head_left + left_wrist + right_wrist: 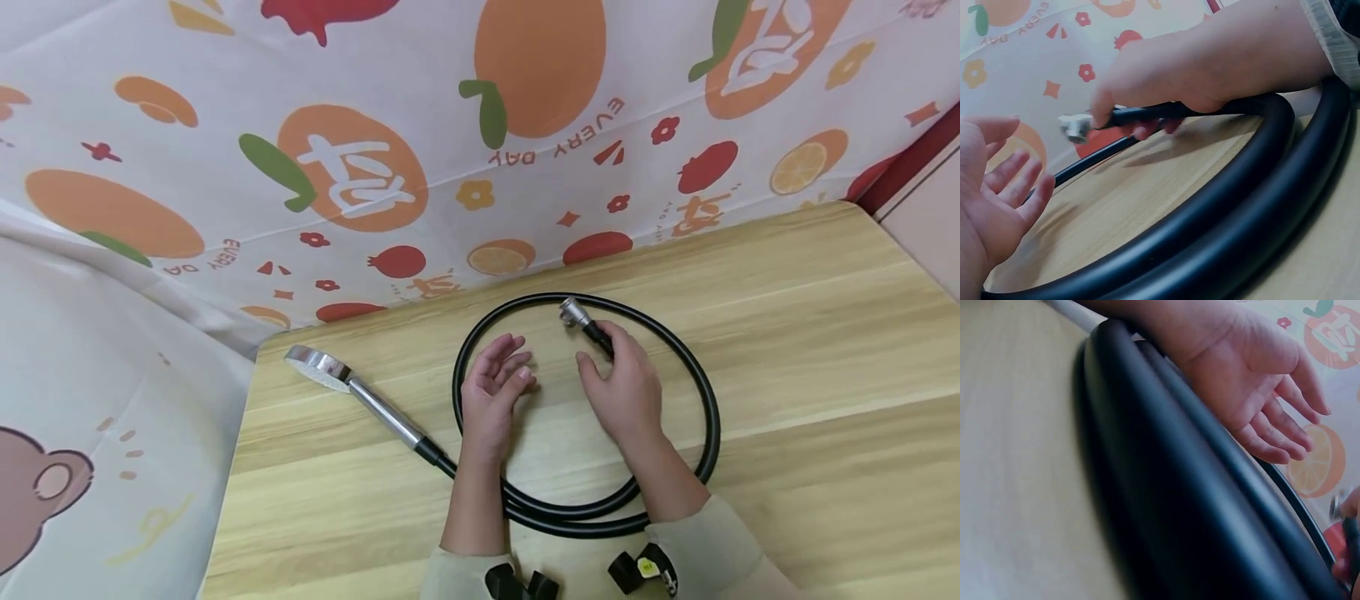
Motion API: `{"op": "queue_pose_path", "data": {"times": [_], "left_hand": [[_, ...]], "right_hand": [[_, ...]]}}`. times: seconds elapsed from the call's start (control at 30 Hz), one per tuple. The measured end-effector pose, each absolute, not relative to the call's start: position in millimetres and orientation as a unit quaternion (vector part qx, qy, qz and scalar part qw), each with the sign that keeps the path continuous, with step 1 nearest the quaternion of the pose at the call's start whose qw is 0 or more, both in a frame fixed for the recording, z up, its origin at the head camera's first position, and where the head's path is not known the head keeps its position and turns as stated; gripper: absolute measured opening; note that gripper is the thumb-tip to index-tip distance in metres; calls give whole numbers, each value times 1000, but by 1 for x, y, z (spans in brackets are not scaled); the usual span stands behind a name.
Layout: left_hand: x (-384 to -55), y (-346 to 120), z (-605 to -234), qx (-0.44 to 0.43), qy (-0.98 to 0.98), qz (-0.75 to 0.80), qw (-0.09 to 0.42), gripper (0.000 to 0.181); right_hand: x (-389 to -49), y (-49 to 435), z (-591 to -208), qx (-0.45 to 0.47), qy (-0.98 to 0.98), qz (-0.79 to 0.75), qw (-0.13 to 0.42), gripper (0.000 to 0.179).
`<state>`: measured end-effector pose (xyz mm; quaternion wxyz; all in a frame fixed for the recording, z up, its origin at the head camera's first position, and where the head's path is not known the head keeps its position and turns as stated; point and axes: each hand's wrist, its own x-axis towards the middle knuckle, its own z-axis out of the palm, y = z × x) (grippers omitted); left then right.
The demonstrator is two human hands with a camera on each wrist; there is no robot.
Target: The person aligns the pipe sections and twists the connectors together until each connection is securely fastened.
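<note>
A black shower hose point(711, 408) lies in a loop on the wooden table. My right hand point(628, 387) holds one end of it, just behind a silver metal connector point(574, 312). In the left wrist view, the connector point(1075, 127) looks blurred and sticks out past the right hand's fingers. My left hand point(491, 396) holds nothing; its fingers are loosely bent and its palm faces the right hand. The left forearm crosses over the hose. At the hose's other end, a silver handheld shower head point(318, 365) lies on the table at the left.
The light wooden table point(810, 333) meets a fruit-printed cloth point(442, 175) at its back edge. A white cloth with a cartoon print point(135, 392) hangs at the left. A dark red and pale panel point(918, 200) stands at the right.
</note>
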<state>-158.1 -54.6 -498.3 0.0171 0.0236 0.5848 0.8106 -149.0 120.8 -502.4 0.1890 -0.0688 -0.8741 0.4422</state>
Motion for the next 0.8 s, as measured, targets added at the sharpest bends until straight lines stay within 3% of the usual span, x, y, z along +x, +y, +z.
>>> {"op": "queue_pose_path", "data": {"times": [0.17, 0.47, 0.8], "left_hand": [[-158, -51, -502, 10, 584, 811, 18, 53], [-160, -47, -501, 12, 589, 808, 8, 51], [-170, -50, -492, 56, 688, 723, -33, 41]], "right_hand": [[-151, 129, -510, -108, -866, 463, 154, 55], [-156, 137, -509, -143, -842, 475, 214, 44], [-159, 150, -503, -63, -861, 459, 210, 48]]}}
